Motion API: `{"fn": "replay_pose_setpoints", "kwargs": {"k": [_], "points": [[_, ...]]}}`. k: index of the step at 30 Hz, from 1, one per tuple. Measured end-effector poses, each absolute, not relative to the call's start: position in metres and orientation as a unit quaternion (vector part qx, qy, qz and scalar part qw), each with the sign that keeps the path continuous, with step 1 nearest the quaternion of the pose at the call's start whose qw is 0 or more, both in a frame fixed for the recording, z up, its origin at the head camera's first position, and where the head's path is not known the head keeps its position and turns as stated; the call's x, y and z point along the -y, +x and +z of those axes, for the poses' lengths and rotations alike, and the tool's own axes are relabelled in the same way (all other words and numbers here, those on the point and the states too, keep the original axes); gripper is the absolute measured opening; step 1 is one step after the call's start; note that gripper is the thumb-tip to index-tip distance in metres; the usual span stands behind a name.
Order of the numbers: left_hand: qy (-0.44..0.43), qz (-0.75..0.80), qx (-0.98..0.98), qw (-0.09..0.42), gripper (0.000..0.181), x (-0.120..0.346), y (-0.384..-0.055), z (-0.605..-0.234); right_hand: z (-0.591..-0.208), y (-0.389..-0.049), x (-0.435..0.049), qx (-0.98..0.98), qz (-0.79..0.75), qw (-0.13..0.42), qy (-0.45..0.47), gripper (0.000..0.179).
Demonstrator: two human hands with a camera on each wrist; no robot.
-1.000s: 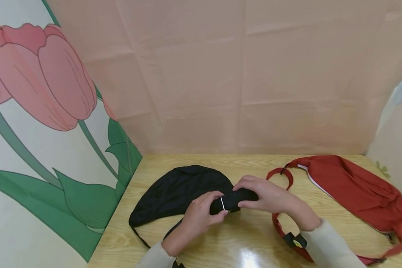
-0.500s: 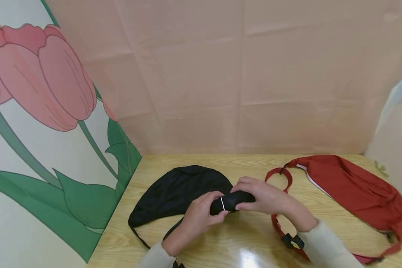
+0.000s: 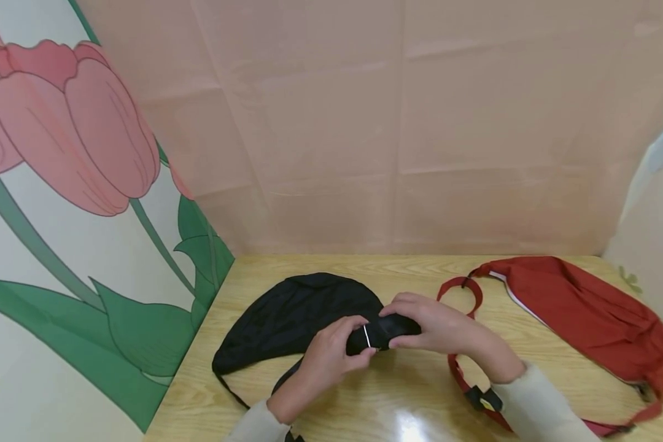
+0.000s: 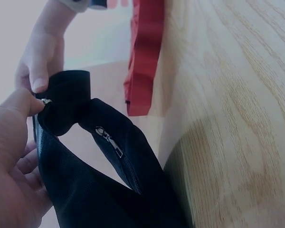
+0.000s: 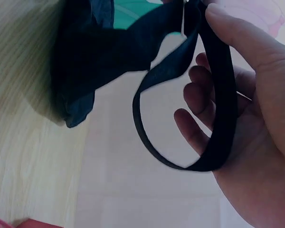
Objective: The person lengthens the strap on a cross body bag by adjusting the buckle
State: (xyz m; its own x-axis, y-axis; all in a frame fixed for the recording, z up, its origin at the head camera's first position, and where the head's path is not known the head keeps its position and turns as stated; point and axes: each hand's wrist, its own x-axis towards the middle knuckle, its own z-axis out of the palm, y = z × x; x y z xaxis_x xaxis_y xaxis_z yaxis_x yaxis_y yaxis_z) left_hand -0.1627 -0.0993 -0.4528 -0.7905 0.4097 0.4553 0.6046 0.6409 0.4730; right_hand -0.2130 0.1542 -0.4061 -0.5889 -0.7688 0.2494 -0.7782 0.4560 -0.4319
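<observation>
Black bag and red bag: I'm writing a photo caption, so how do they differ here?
The black bag lies left on the wooden table, the red bag right. The left hand and right hand grip the black bag's strap; neither grips the red bag's strap. The black bag shows a half-moon shape, while the red bag slants down rightward. Both have straps.
</observation>
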Motion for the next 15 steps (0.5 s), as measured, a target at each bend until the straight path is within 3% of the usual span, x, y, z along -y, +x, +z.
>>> {"fn": "replay_pose_setpoints", "kwargs": {"k": [15], "points": [[-0.279, -0.313, 0.896, 0.148, 0.044, 0.1, -0.163, -0.452, -0.404, -0.215, -0.163, 0.866, 0.265, -0.002, 0.424, 0.043]]}}
